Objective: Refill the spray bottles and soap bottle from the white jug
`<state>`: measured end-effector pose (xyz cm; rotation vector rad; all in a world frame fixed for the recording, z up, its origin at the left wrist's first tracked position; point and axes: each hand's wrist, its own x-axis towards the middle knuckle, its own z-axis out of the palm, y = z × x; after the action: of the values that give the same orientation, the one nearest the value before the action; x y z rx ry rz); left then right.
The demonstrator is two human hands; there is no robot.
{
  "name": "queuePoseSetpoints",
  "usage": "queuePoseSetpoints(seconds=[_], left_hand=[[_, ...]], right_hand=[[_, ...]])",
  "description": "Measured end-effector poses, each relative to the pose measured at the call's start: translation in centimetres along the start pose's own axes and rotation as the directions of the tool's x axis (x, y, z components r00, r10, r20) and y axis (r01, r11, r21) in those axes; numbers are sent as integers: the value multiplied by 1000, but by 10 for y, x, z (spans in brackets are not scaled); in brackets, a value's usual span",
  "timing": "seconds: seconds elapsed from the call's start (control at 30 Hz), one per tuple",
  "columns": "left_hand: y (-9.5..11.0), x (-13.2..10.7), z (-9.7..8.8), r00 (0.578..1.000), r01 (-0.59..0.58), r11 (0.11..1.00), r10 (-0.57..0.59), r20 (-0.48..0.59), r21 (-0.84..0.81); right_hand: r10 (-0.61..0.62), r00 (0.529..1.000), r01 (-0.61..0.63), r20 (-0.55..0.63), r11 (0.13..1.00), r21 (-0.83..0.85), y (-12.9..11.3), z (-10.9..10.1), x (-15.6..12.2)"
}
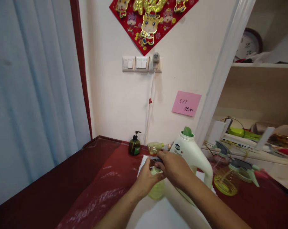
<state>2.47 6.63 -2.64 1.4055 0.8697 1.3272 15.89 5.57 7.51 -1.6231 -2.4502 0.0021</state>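
Note:
My left hand (146, 179) is wrapped round a small yellow-green bottle (157, 187) standing on a white sheet (163, 213). My right hand (174, 167) lies over the bottle's top, fingers closed on its dark cap or spray head (155, 158), which is mostly hidden. A large white jug (193, 152) with a green cap stands just behind my right hand.
A dark green pump bottle (134, 145) and a small yellowish bottle (154, 147) stand near the wall. A yellow spray bottle (226, 178) sits at right on the red tablecloth (103, 187). Cluttered shelves (256, 133) fill the right; a blue curtain (31, 89) hangs left.

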Motion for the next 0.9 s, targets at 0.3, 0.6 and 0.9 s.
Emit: queuePoseSetpoints(seconds=[0.3,0.6,0.9], left_hand=[[-3,5,-9,999,-5,1000,4,48,23],[2,1,-8,994,0,1000,-1,108,8],[-6,7,-17,995,-36,998,31,99,48]], right_hand=[[-2,1000,2,-5,1000,10,3,3,2],[-4,1000,4,-7,1000,13,3,3,1],[-3,1000,3,5,1000,27,4,2,1]])
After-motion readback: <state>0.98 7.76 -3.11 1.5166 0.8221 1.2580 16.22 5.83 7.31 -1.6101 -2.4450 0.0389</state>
